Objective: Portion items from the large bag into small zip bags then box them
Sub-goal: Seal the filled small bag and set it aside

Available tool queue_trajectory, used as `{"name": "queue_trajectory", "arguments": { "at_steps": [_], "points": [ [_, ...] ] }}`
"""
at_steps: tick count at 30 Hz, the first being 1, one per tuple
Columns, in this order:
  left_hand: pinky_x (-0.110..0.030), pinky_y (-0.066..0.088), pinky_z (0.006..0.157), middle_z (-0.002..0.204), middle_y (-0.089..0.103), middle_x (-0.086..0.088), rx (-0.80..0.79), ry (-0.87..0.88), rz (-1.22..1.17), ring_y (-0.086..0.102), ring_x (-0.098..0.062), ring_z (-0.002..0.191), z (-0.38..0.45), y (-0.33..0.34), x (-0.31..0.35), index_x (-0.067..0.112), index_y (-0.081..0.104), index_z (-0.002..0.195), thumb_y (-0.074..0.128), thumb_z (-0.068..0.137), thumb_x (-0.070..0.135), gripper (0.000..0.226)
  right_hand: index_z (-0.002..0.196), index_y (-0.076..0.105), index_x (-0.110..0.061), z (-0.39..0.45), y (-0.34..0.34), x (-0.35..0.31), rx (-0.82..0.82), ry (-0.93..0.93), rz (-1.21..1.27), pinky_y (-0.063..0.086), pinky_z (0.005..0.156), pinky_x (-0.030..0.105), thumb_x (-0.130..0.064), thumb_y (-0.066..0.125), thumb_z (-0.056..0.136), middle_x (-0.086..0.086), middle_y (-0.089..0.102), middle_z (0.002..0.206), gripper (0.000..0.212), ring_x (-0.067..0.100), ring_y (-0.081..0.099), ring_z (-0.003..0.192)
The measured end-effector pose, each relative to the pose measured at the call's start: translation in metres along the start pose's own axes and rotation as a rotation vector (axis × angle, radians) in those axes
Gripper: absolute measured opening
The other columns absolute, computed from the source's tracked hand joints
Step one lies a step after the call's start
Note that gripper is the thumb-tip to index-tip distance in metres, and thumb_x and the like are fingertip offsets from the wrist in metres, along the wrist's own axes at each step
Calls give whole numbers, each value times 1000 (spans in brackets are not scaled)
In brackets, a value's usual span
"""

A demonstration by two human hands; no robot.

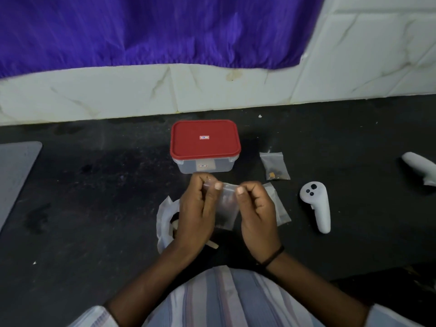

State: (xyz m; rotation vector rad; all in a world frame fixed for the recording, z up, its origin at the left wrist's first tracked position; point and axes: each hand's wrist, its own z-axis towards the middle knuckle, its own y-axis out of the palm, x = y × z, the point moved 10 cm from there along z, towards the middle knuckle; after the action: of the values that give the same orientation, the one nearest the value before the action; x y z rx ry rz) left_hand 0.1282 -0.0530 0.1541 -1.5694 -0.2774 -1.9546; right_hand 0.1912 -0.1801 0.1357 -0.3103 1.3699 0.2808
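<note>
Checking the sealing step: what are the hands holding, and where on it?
Both hands, left hand and right hand, pinch a small zip bag along its top edge.

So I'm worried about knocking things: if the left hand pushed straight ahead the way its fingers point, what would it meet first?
Probably the red-lidded box, just beyond the left hand and the small zip bag it pinches; depth is unclear.

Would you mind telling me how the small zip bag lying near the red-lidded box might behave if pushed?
The filled zip bag is thin clear plastic, so it is probably floppy. It holds only a few small pieces at its bottom, so it is likely light. Lying flat on the dark counter, it should slide, not roll.
</note>
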Motion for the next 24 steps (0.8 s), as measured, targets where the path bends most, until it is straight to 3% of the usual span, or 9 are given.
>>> {"name": "queue_trajectory", "arguments": {
  "at_steps": [4,7,10,14,17,20,24],
  "points": [
    [-28,49,62,77,63,0,-63,-142,-61,59,-11,68,10,31,-23,13,60,86,59,98,23,16,87,56,-10,12,-29,31,183,134,61,47,59,25,-21,46,101,-6,56,71,20,7,52,66],
    [-27,49,62,72,65,-3,-81,-256,-98,59,-9,65,26,58,-48,10,64,79,65,94,24,21,88,57,-12,30,-53,42,232,104,-67,50,60,32,-30,47,99,1,59,75,24,12,55,68],
    [-33,52,60,71,67,-10,-133,-369,-119,61,-14,62,45,91,-69,7,65,78,65,94,29,28,85,57,-15,57,-80,54,265,118,-197,50,55,31,-26,46,101,-1,59,71,21,8,56,62],
    [-38,59,67,85,70,-17,-217,-498,-163,67,-24,73,72,139,-86,7,66,86,60,97,31,27,85,57,-22,99,-112,81,284,201,-286,55,57,45,-33,44,96,4,59,70,21,22,59,62],
    [-48,60,80,89,72,-13,-218,-554,-134,71,-26,83,95,165,-110,9,68,88,59,96,25,20,95,62,-11,129,-130,87,304,185,-413,47,68,32,-18,44,98,4,64,88,20,18,61,80],
    [-45,59,82,87,72,-6,-201,-557,1,70,-25,87,111,179,-131,16,68,84,60,93,24,15,100,63,-9,151,-139,99,266,216,-553,40,74,24,-15,46,96,5,64,99,19,17,58,89],
    [-34,49,72,91,70,-12,-214,-485,302,67,-29,88,121,186,-143,12,62,80,57,96,27,22,93,58,-15,163,-149,129,243,339,-716,36,58,18,-23,51,96,4,63,96,12,14,53,77]
  ]
}}
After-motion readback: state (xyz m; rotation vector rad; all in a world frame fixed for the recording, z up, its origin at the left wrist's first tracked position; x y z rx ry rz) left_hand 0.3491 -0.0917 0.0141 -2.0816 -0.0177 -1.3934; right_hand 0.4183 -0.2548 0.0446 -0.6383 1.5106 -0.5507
